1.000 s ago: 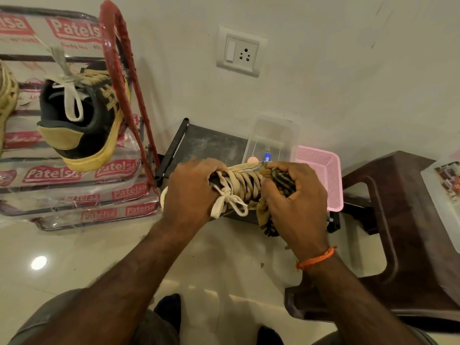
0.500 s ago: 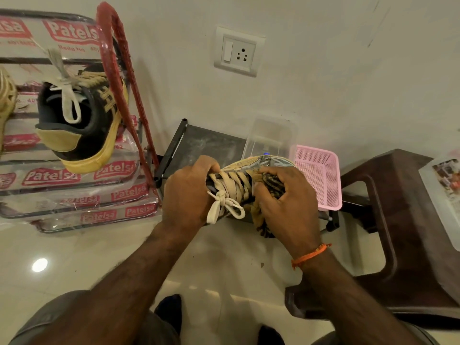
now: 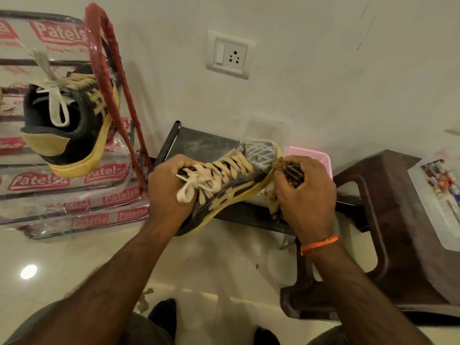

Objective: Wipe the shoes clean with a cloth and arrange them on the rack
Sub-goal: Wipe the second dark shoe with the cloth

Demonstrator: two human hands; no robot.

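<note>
Both hands were clamped on something as I watched through the head view. Nearest me, the left hand [image 3: 171,190] gripped the heel end of the black-and-yellow shoe [image 3: 231,180], fingers curled over its collar just beside the knotted cream laces [image 3: 199,183]. The shoe was tilted, toe raised and pointing away from me toward the wall. At its toe, just to the right, the right hand [image 3: 302,192] was bunched round a striped dark-and-tan cloth [image 3: 291,174], the cloth touching the yellow sole edge at the front of the shoe; a tail of cloth hung down below that hand. An orange thread band [image 3: 319,244] sat on the right wrist. Under and beyond the hands I saw a low dark table [image 3: 199,145], with a clear plastic box [image 3: 267,131] and a pink basket [image 3: 313,156] behind the shoe's toe. Right of the right hand stood a brown plastic stool [image 3: 398,220]. Well to the left of the left hand was the rack [image 3: 104,78], red-framed and wrapped in printed plastic, and a second black-and-yellow shoe [image 3: 67,125] sat on it with heel toward me. Farthest off, on the wall above the hands, was a white switch socket [image 3: 230,54].
</note>
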